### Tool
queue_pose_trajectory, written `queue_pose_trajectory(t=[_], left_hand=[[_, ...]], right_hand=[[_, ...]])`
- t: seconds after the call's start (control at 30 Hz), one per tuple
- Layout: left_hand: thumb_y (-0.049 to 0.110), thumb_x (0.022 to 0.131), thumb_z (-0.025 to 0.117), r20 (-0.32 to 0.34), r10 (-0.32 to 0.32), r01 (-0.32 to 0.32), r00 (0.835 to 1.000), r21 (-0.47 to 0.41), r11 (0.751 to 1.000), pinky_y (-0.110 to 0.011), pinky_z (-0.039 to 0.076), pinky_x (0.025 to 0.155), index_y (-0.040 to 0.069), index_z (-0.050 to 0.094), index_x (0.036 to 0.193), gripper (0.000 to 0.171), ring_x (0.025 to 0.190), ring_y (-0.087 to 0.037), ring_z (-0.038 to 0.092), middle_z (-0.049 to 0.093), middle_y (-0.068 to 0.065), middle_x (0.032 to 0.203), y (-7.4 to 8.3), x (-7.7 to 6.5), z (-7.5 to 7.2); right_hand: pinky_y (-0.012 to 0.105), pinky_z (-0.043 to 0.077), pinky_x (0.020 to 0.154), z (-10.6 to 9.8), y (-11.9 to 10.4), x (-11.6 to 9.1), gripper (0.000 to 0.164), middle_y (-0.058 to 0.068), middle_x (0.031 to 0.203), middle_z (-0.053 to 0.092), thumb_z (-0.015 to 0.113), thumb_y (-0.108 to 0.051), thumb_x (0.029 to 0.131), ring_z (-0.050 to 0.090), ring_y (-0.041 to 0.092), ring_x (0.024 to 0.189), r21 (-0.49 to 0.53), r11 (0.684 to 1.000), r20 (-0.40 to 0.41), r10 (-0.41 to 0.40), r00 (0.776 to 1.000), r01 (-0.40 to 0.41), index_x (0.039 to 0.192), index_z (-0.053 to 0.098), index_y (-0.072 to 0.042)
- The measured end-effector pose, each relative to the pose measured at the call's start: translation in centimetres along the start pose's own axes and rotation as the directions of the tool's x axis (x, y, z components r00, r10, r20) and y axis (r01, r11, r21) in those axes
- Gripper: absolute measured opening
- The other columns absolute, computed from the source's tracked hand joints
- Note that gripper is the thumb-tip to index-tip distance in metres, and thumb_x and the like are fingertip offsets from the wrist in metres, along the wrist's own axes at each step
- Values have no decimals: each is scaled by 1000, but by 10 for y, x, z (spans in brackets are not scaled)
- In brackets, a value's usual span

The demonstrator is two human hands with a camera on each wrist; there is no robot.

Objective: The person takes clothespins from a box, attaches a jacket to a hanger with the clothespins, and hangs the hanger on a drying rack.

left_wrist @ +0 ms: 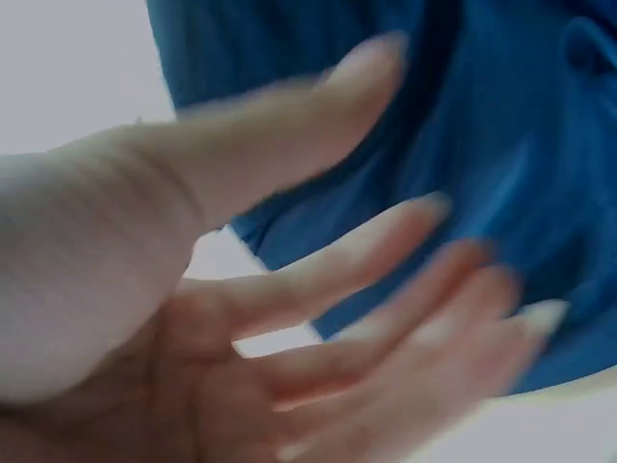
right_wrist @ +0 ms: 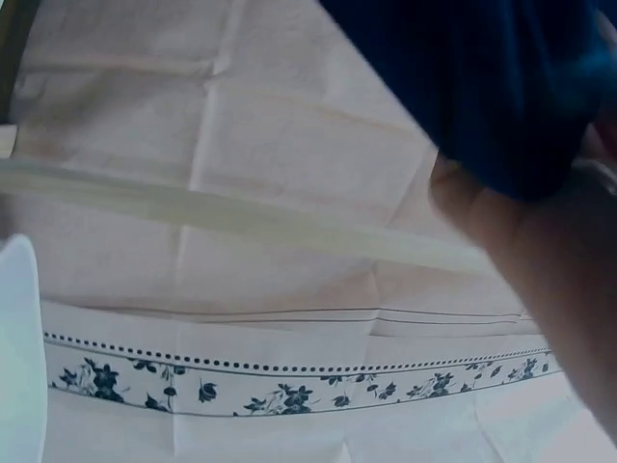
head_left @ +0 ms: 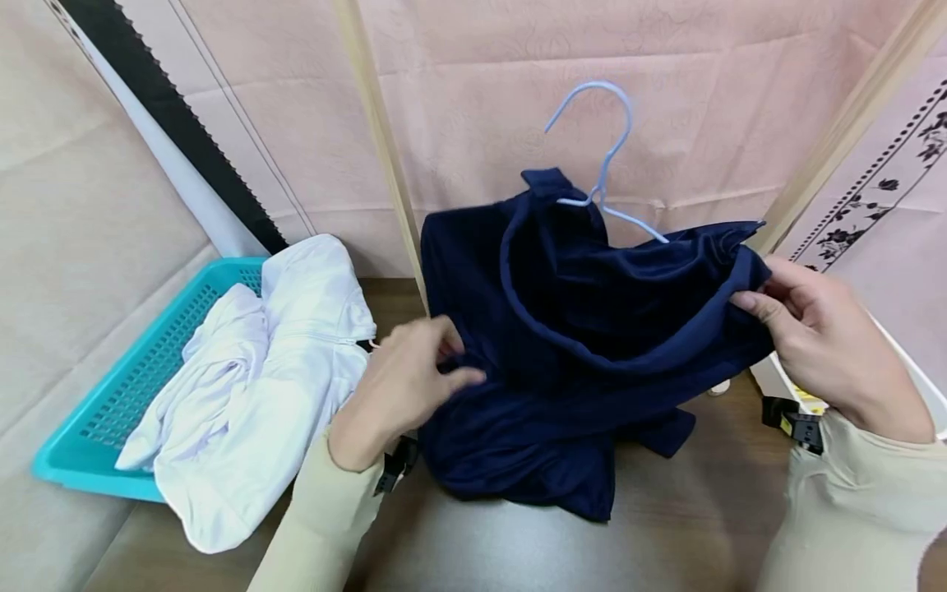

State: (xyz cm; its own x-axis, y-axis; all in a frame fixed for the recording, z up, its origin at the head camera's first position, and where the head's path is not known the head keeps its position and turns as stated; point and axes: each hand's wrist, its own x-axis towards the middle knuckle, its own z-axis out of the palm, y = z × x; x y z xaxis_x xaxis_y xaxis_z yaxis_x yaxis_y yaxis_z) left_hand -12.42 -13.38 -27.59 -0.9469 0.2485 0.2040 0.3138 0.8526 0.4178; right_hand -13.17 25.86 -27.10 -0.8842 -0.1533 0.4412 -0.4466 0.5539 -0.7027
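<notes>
A dark navy garment hangs bunched in front of me, its wide opening facing up towards me. The hook of a pale blue hanger rises above it, while the lower part of the hanger is hidden inside the cloth. With thumb and fingers my right hand pinches the garment's edge at its right end. On the left side, my left hand is close against the cloth, thumb and fingers spread apart. The left wrist view shows that hand's loosely extended fingers in front of the navy cloth, gripping nothing.
A teal basket stands at the left with white clothes draped over its rim. A wooden pole rises behind the garment, and another at the right. A white container is partly behind my right hand.
</notes>
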Motion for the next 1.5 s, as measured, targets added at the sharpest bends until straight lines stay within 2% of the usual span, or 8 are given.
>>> queue_pose_trajectory(t=[0.07,0.2,0.47,0.63,0.93,1.13,1.3,1.5], left_hand=[[31,86,83,-150,39,-47,988,-51,998,-41,49,80,10,69,106,32,89,-24,61,67,-7,99,-5,7,-5],[21,92,78,-394,123,-183,911,-119,976,-45,41,102,9,64,126,39,117,-32,51,62,-11,126,-17,20,-11],[14,93,75,-426,249,-356,870,-193,914,-40,46,102,11,74,119,26,118,-25,61,71,-6,122,-47,47,4],[7,97,68,-481,263,-439,837,-301,846,-21,51,88,10,79,108,16,96,-17,69,77,-5,102,-57,52,7],[10,105,55,-437,273,-434,857,-327,840,-17,50,80,8,76,111,22,83,-9,68,78,-7,103,-58,48,2],[10,106,53,-479,202,-394,854,-343,853,-17,43,66,3,74,110,24,63,-8,53,75,-11,93,-64,47,-5],[10,106,53,-456,161,-363,875,-399,842,-16,45,73,2,74,109,23,74,-8,56,74,-11,93,-67,47,-9],[11,107,51,-417,151,-344,896,-438,830,-18,45,74,2,73,110,24,76,-8,57,72,-10,95,-70,46,-12]], right_hand=[[11,43,66,1,0,0,14,-13,81,67,59,4,99,58,-2,69,-15,999,5,-46,999,46,103,67,-7],[18,34,58,4,3,0,18,-10,71,49,61,8,96,45,4,65,-52,989,13,-140,990,140,88,61,-7],[28,24,46,9,4,4,29,-7,63,31,61,7,97,31,10,53,2,995,-2,-95,995,95,75,47,-7],[22,34,49,12,2,9,16,-12,62,50,69,6,91,45,5,52,50,999,-85,-5,996,9,84,62,-6],[24,23,42,24,0,20,24,-13,50,49,83,5,78,36,5,48,133,991,-396,76,915,-25,63,64,1],[13,38,60,16,10,21,3,-15,78,69,74,15,83,52,4,69,122,983,-346,-90,934,140,84,72,13],[11,40,59,1,18,15,12,-17,87,71,70,14,87,55,1,69,43,992,-286,-100,953,117,98,73,11],[11,45,69,0,18,16,15,-11,94,74,66,19,86,63,2,79,65,968,-367,-204,908,243,100,71,18]])
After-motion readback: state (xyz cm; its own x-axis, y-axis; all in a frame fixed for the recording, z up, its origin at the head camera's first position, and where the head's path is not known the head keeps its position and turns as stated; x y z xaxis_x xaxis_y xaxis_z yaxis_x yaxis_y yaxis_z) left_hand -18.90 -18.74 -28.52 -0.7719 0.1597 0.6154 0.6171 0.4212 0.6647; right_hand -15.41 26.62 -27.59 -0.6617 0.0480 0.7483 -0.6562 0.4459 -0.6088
